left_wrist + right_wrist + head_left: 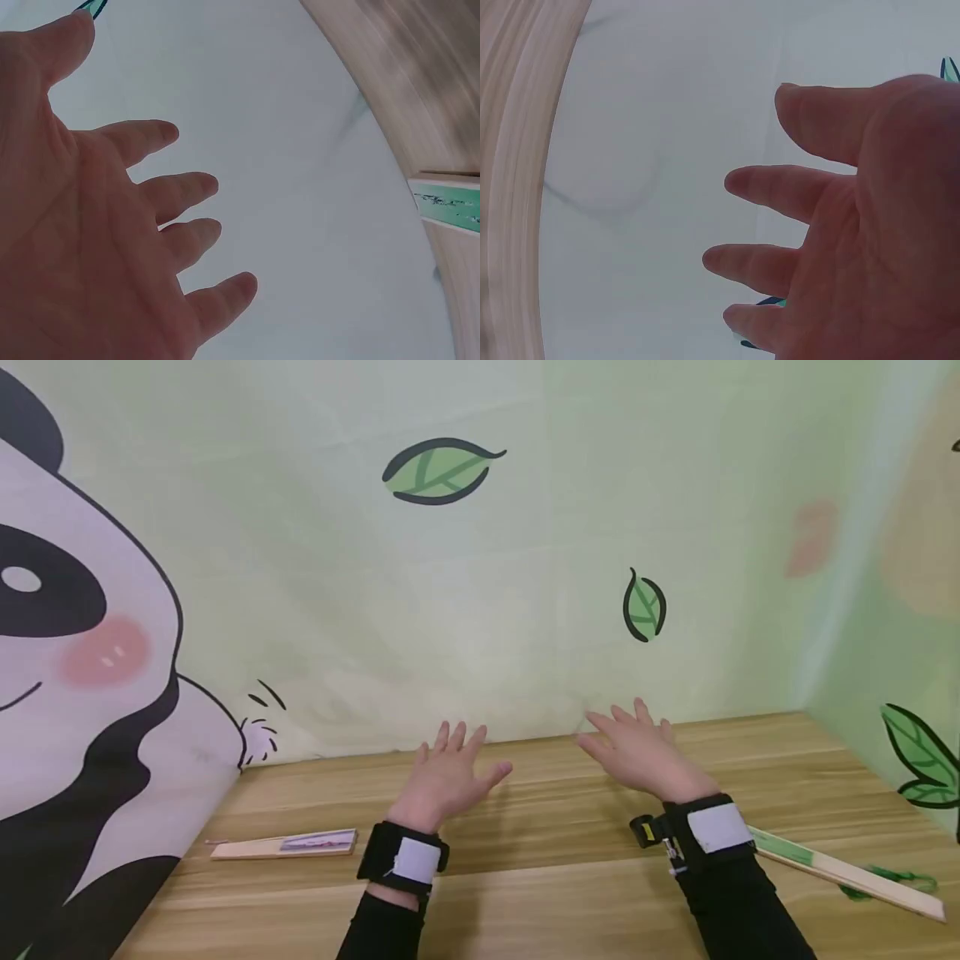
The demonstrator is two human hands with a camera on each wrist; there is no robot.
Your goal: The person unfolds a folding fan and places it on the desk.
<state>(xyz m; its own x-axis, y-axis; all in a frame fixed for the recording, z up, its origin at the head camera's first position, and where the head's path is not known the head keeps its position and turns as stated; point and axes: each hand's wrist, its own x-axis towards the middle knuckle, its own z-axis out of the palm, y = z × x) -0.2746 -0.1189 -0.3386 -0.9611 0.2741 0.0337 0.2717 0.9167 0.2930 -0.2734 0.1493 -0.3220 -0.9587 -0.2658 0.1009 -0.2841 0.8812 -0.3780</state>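
My left hand [444,781] is held above the wooden table with fingers spread and straight, palm downward. Nothing is in it; the left wrist view shows its bare palm [97,225]. My right hand [637,752] hovers likewise near the table's back, fingers apart, and its palm [870,232] also holds nothing. To the left of the left hand lies a closed folding fan [247,847] with a purplish picture on one end. Beyond the right wrist rests another closed folding fan [862,878], pale wood and green, partly hidden by the forearm. A green tassel [903,878] lies beside it.
The wooden table [555,893] meets a pale green cloth backdrop [525,635] along its rear edge. A printed panda [161,718] covers the cloth at left, and the cloth turns forward along the right side. Both wrists wear black straps [708,831].
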